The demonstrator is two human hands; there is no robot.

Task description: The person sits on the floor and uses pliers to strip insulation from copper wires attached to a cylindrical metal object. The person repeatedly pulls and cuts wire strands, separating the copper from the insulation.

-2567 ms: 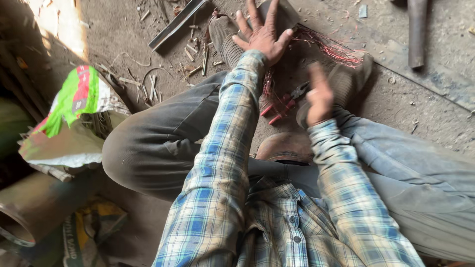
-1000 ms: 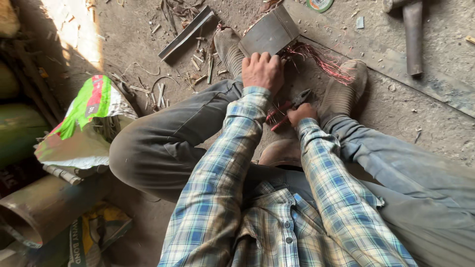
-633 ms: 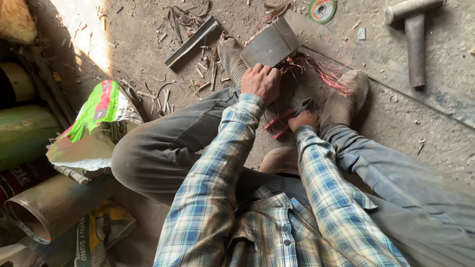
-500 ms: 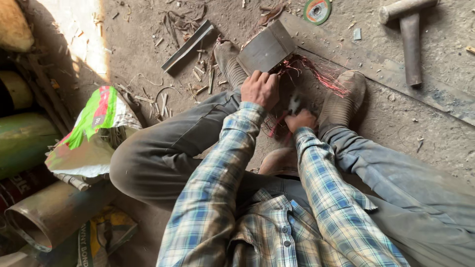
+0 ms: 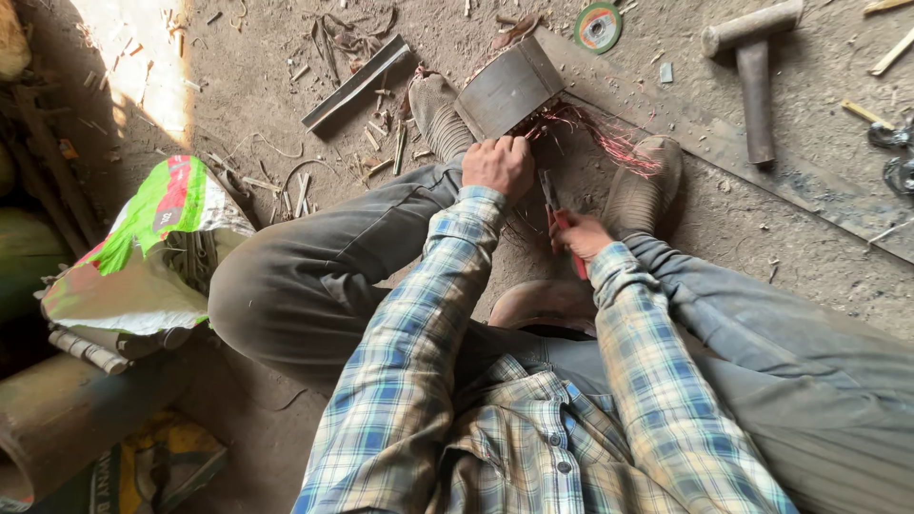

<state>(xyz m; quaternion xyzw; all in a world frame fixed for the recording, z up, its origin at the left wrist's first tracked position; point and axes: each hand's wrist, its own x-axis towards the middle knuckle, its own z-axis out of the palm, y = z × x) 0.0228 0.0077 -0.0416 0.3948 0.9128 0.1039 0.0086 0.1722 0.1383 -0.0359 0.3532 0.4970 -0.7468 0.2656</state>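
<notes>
I saw the grey metal block (image 5: 506,88) standing tilted on the dirt floor (image 5: 267,86) between the two shoes, its flat dull face turned up toward me, with a tangle of thin reddish copper wire (image 5: 609,143) spilling from its lower right edge. It sat just beyond the left hand (image 5: 498,165), which was curled into a closed fist right at the block's lower edge; what it pinched there I could not tell. The right hand (image 5: 581,234) was closed around the red handles of a pair of pliers (image 5: 556,214), whose dark nose pointed up toward the wire.

I counted one block, one pair of pliers and two worn shoes: the left shoe (image 5: 436,114) touched the block's left side, and the right shoe (image 5: 647,183) lay just beside the wire. One heavy hammer (image 5: 752,67) lay well apart at the upper right, one small round disc (image 5: 598,27) with a green ring lay near the top edge, and one long flat metal bar (image 5: 354,84) rested on the floor to the left among scattered scraps.

One green and white sack (image 5: 152,257) slumped open at the left; I made out thin rods or strips inside its mouth. A rusty pipe (image 5: 67,428) lay below it.
</notes>
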